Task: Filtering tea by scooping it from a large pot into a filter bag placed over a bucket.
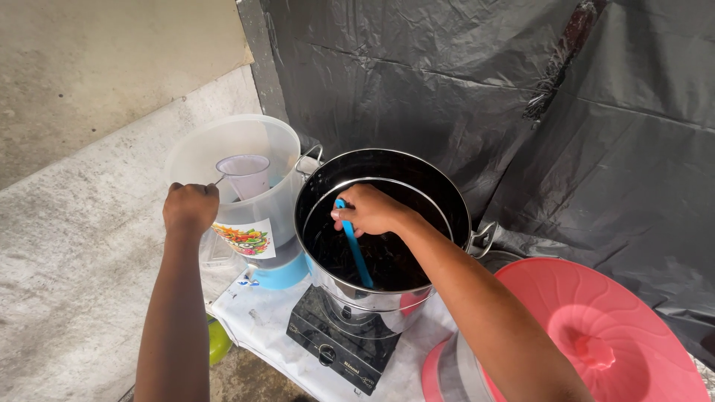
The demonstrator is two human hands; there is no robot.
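My right hand (370, 211) grips the top of a blue utensil (355, 250) that dips into dark liquid inside a large steel pot (447, 195). The pot stands on a black single-burner stove (335, 344). My left hand (190, 208) is closed around the thin handle of a small translucent cup (245, 173), held over the open mouth of a big clear plastic bucket (275, 145) with a colourful label and a blue base. The bucket stands just left of the pot, nearly touching it.
A pink lid (618, 327) rests on a container at the lower right. Black plastic sheeting (521, 97) hangs behind. A white cloth (261, 316) covers the surface under the stove, a green object (217, 339) sits below it, and a concrete wall (82, 186) lies left.
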